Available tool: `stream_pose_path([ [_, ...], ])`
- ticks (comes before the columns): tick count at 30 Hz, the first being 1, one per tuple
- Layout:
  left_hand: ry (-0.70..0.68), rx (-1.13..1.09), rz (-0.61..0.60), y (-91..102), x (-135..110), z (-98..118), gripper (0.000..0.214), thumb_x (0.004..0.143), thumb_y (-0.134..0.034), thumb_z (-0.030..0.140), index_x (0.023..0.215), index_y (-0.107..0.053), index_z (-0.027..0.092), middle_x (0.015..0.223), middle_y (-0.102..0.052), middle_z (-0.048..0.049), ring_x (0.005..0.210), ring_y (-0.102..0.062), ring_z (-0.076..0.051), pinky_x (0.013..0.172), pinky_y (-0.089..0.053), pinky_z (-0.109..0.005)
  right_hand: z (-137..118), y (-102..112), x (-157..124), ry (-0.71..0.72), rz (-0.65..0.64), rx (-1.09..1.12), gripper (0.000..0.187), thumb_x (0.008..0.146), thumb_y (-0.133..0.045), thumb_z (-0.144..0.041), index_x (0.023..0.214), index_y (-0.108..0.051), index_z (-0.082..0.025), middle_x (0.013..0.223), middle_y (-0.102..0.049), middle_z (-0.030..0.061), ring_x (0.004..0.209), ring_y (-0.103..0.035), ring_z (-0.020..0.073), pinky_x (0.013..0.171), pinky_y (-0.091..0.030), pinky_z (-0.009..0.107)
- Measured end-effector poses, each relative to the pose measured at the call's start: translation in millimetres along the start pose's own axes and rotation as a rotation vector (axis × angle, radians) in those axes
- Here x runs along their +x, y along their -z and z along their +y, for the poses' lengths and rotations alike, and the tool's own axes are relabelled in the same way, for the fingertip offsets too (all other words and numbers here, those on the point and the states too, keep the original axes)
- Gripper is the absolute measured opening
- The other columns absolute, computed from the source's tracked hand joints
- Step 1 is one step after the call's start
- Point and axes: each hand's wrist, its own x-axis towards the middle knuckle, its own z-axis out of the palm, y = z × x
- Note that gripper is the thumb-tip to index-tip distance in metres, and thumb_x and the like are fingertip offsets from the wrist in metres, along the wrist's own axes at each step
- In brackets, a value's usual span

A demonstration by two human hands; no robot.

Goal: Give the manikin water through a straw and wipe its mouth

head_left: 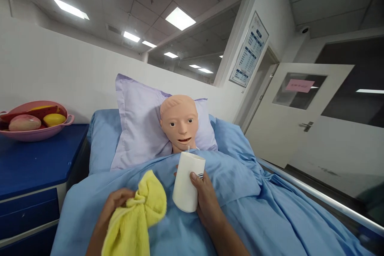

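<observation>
A white cup [186, 184] is gripped by my right hand [207, 198], fingers wrapped behind it and thumb on its near side. What looks like a short straw [188, 149] shows above the cup's far rim, close under the manikin's chin. My left hand [118, 200] is closed on a yellow towel [133, 216], bunched at the top and hanging down over the blue quilt. Ahead, a manikin [180, 122] lies with its head on a lilac pillow [141, 124], its mouth slightly parted. A blue quilt [240, 224] covers it up to the neck.
To the left, a pink basket [39, 134] of fruit stands on a blue bedside cabinet [33, 168]. A bed rail [324, 200] runs along the right side. Behind the bed is a white partition [84, 72]; a door [288, 128] stands ajar at the right.
</observation>
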Motion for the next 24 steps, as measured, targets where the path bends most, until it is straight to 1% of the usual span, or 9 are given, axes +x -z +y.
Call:
stream_pose_path([
  [3,-0.202,0.025,0.073,2.9,12,18,0.038,0.083,-0.058,0.046,0.114,-0.067,0.024,0.115,-0.071,-0.0041,0.1,-0.069,-0.026,0.079,-0.061,-0.033,8,6,4,0.058,0.045,-0.016,0.055,0.073,-0.077,-0.049,0.117,-0.06,-0.021,0.093,-0.073,0.0064,0.078,-0.067,0.0232,0.069,-0.056,0.035],
  [6,-0.614,0.127,0.088,-8.0,29,48,0.031,0.088,-0.058,0.033,0.117,-0.067,0.027,0.117,-0.071,-0.0016,0.102,-0.068,-0.023,0.086,-0.059,-0.03,17,11,6,0.16,0.121,-0.079,0.054,0.071,-0.078,-0.048,0.116,-0.061,-0.023,0.091,-0.071,0.003,0.078,-0.065,0.0205,0.07,-0.054,0.032],
  [9,-1.018,0.172,0.042,-33.6,54,82,0.033,0.089,-0.059,0.017,0.12,-0.064,0.025,0.123,-0.067,-0.0039,0.112,-0.064,-0.021,0.098,-0.054,-0.033,22,13,6,0.214,0.201,-0.119,0.057,0.069,-0.078,-0.05,0.116,-0.06,-0.023,0.088,-0.07,0.0021,0.076,-0.064,0.02,0.07,-0.054,0.032],
  [12,-1.261,0.164,-0.015,-66.1,82,108,0.037,0.09,-0.055,0.008,0.124,-0.061,0.021,0.126,-0.065,-0.0087,0.117,-0.061,-0.022,0.101,-0.053,-0.038,22,13,6,0.221,0.308,-0.123,0.06,0.068,-0.077,-0.053,0.116,-0.059,-0.022,0.088,-0.07,0.0029,0.076,-0.065,0.0216,0.068,-0.054,0.034],
  [15,-1.514,0.248,-0.134,-97.8,106,121,0.039,0.09,-0.056,0.009,0.129,-0.056,0.016,0.127,-0.063,-0.0128,0.125,-0.055,-0.024,0.105,-0.05,-0.045,20,12,7,0.252,0.408,-0.124,0.063,0.066,-0.077,-0.055,0.116,-0.059,-0.021,0.088,-0.07,0.0028,0.076,-0.066,0.0232,0.067,-0.055,0.035],
  [18,-1.688,0.444,-0.232,-125.0,120,120,0.034,0.093,-0.051,0.01,0.127,-0.056,0.01,0.125,-0.065,-0.0152,0.127,-0.054,-0.024,0.106,-0.05,-0.045,18,11,8,0.28,0.437,-0.127,0.064,0.068,-0.076,-0.055,0.119,-0.057,-0.022,0.093,-0.069,0.0029,0.081,-0.066,0.0233,0.072,-0.056,0.036],
  [20,-1.754,0.59,-0.224,-138.3,123,115,0.03,0.095,-0.048,0.01,0.123,-0.058,0.008,0.123,-0.066,-0.0152,0.126,-0.055,-0.024,0.106,-0.05,-0.044,18,12,9,0.302,0.423,-0.119,0.062,0.069,-0.076,-0.054,0.12,-0.057,-0.022,0.096,-0.069,0.003,0.082,-0.065,0.0225,0.074,-0.055,0.036],
  [22,-1.788,0.698,-0.201,-146.1,124,106,0.028,0.095,-0.048,0.011,0.12,-0.06,0.007,0.123,-0.067,-0.0146,0.123,-0.057,-0.024,0.106,-0.05,-0.044,19,12,10,0.323,0.404,-0.101,0.059,0.071,-0.075,-0.052,0.119,-0.058,-0.022,0.094,-0.068,0.0025,0.079,-0.064,0.0209,0.072,-0.055,0.035],
  [24,-1.774,0.73,-0.184,-147.7,121,96,0.025,0.095,-0.049,0.012,0.116,-0.062,0.008,0.119,-0.069,-0.0136,0.119,-0.06,-0.022,0.105,-0.051,-0.042,20,12,11,0.344,0.39,-0.089,0.055,0.072,-0.075,-0.049,0.117,-0.059,-0.022,0.092,-0.068,0.0016,0.076,-0.063,0.0192,0.069,-0.054,0.033],
])
